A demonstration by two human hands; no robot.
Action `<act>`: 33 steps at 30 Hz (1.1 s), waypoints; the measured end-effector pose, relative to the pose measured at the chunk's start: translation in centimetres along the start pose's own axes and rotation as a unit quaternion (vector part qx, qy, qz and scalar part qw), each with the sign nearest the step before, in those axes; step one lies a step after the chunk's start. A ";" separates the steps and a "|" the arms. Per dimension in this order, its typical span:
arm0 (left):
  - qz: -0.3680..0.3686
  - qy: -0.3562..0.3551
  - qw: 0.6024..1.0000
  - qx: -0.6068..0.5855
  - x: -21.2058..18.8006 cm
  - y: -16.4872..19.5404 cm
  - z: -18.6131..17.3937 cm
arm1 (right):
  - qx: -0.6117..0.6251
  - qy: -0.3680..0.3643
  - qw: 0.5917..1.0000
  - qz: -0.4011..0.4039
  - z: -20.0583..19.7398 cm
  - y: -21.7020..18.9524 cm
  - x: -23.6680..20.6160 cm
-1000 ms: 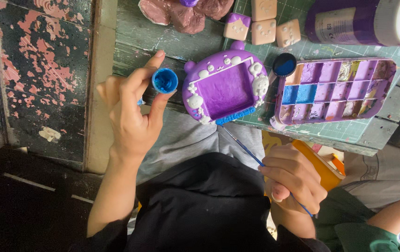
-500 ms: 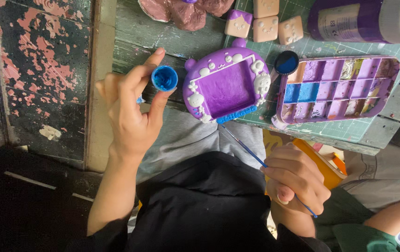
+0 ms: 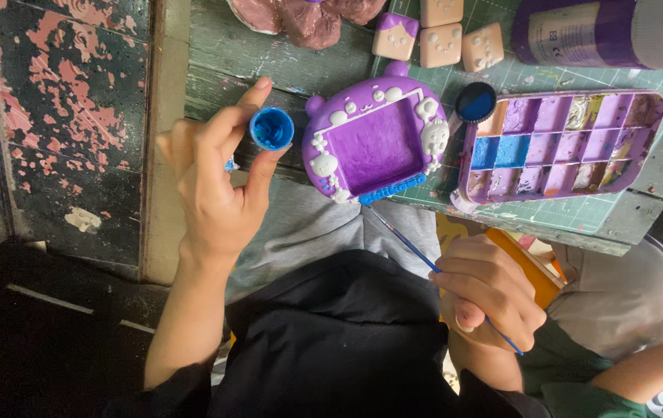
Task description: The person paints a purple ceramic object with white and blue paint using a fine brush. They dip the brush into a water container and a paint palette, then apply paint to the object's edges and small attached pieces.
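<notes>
A small round blue paint pot (image 3: 272, 128), its open mouth facing up toward the camera and showing wet blue paint inside, sits pinched between the thumb and forefinger of the left hand (image 3: 215, 186). That hand is raised over the left edge of a weathered green wooden table (image 3: 215, 54), its other fingers curled loosely behind the pot.

The right hand (image 3: 486, 290) is lower, above the lap, with its fingers closed around a thin blue-handled paintbrush (image 3: 412, 248). The brush's long axis runs on a diagonal, from the lower right, where the handle's end sticks out below the hand, up to the left, with its bristle tip pointing at the lower edge of a purple clay frame (image 3: 378, 143). The tip lies just beside that edge; I cannot tell whether it touches.

The frame is a rounded square with small ears, white blob decorations and a patch of blue along its bottom rim, and it lies flat on the table just right of the pot. Touching its right side is a purple plastic paint palette (image 3: 563, 143) with rectangular wells holding blue, purple and pale mixes. A dark blue lid (image 3: 475, 101) lies at the palette's upper left corner. Beyond it lie three small pinkish clay cubes (image 3: 440, 35) and a large purple paint bottle (image 3: 594, 31) on its side.
</notes>
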State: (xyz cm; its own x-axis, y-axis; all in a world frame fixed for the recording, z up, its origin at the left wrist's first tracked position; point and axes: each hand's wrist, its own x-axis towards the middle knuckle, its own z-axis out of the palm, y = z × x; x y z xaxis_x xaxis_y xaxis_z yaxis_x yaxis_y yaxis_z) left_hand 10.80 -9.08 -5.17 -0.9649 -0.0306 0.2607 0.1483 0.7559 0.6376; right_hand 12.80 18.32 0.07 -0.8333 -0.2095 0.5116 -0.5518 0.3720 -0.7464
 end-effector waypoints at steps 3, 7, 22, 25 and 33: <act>-0.001 0.003 1.000 -0.001 0.0 0.0 0.0 | 0.004 0.007 1.000 -0.024 -0.1 0.2 0.0; 0.000 0.002 1.000 -0.001 0.1 0.1 0.0 | -0.007 0.006 1.000 -0.004 -0.1 0.0 -0.2; 0.001 0.003 1.000 -0.009 -0.1 0.1 0.0 | 0.000 0.045 0.999 -0.003 0.2 0.0 -0.3; 0.000 0.003 1.000 -0.007 -0.1 0.1 0.0 | -0.007 0.044 0.999 0.000 0.1 0.1 -0.5; 0.000 0.004 1.000 -0.005 -0.2 0.1 0.0 | -0.002 0.028 0.999 -0.034 -0.3 0.1 -0.2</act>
State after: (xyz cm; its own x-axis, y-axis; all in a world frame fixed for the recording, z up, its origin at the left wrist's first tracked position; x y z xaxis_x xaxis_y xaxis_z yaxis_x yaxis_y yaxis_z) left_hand 10.96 -9.02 -5.20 -0.9635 -0.0357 0.2653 0.1500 0.7488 0.6456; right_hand 12.91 18.68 0.08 -0.7901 -0.1839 0.5847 -0.6075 0.3614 -0.7073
